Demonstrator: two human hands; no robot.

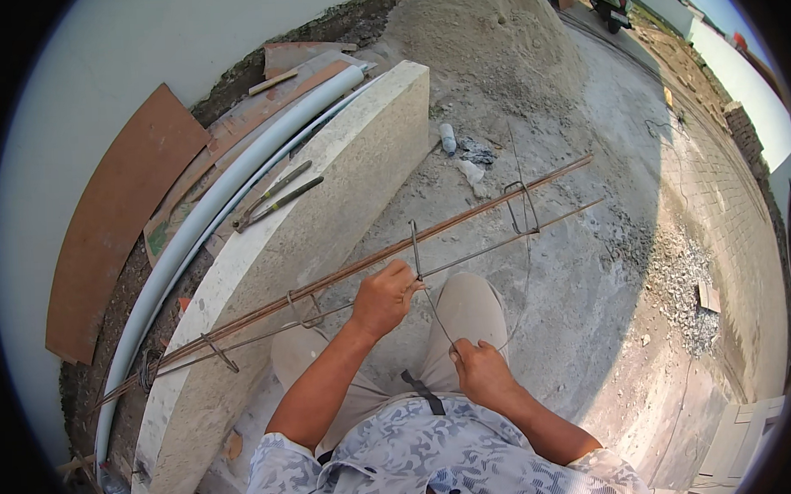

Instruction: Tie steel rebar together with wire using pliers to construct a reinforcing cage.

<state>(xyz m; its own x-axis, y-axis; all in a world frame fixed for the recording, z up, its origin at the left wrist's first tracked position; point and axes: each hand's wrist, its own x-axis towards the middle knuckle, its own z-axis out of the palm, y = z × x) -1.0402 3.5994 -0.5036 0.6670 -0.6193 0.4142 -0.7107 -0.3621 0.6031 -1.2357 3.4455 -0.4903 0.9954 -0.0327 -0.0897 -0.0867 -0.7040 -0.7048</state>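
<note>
A long, narrow cage of steel rods [344, 270] with several bent wire stirrups [517, 210] slants across in front of me, its left part resting on the pale block. Beside an upright stirrup [415, 246], my left hand [384, 298] is closed around the lower rod, fingertips by the rod-stirrup crossing. A thin tie wire [435, 313] runs from that crossing down to my right hand [480, 370], which is closed on it. The wire's loose length curves up to the right. On the block's top lie pincers [276, 197] with dark, green-tinged handles.
The long pale block [324, 184] stands at my left, beside a grey pipe [228, 183] and a brown board [133, 221]. Beyond are a sand heap [493, 43], a plastic bottle [447, 139] and crumpled wrappers [475, 153]. Gravel [689, 298] lies right, and a scooter [612, 6] stands far off.
</note>
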